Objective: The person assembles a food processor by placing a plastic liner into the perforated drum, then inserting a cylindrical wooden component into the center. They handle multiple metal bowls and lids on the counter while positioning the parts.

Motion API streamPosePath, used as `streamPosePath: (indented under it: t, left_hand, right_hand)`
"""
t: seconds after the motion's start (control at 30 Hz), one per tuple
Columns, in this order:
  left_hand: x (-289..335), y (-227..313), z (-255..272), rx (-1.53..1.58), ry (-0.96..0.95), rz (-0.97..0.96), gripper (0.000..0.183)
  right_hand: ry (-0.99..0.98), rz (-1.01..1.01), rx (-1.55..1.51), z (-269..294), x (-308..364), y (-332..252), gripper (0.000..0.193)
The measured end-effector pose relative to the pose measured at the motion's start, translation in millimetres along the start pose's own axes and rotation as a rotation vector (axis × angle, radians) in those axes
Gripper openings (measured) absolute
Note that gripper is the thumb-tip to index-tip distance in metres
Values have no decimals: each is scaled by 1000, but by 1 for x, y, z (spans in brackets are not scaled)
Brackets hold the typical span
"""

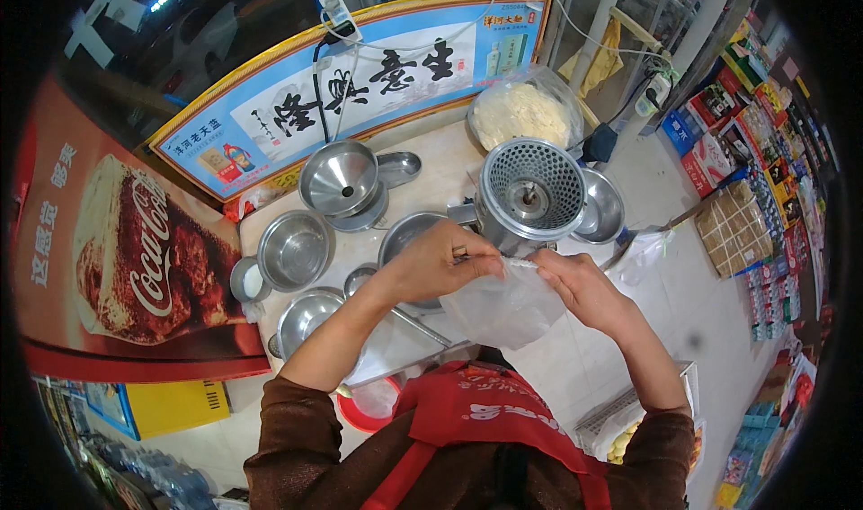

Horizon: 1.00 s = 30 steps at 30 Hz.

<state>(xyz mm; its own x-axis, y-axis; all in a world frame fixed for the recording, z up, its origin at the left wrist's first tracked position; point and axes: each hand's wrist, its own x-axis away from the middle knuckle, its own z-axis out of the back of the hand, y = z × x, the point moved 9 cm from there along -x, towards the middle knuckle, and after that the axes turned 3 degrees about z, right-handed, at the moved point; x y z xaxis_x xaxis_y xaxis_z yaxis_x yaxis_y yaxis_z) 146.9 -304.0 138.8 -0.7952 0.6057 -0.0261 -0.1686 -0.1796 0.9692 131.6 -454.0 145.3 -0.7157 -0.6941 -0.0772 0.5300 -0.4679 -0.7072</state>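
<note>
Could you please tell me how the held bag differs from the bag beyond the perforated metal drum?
The held bag hangs between the left hand and right hand; the far bag sits beyond the perforated metal drum. The held bag is slack, with no filling visible; the far bag bulges around a pale yellowish mass. Both look like see-through plastic.

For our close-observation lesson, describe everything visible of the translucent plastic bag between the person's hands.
The translucent, whitish plastic bag looks thin and lightly creased. The bare left hand and bare right hand pinch its bunched upper edge; the body spreads below, on the near side of the perforated, round silver metal drum. Whether its mouth is open is unclear.
</note>
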Motion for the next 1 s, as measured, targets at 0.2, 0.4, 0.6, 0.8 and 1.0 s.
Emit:
streamPosePath:
  t: [0.2,0.4,0.6,0.8,1.0]
  left_hand:
    - [-2,-1,8,32,181,-52,25]
    - [7,-22,60,313,612,13,31]
    - [14,-62,85,702,1020,-116,28]
    - [14,-99,73,797,1280,-47,26]
    - [6,-86,86,491,619,247,21]
  right_hand:
    - [179,21,-79,10,-10,3,17]
    - [579,-110,-525,29,-10,76,28]
    - [1063,-276,-1206,-57,-8,151,26]
    - [936,-246,-1607,-132,-26,140,32]
    - [938,-346,-705,-32,2,125,33]
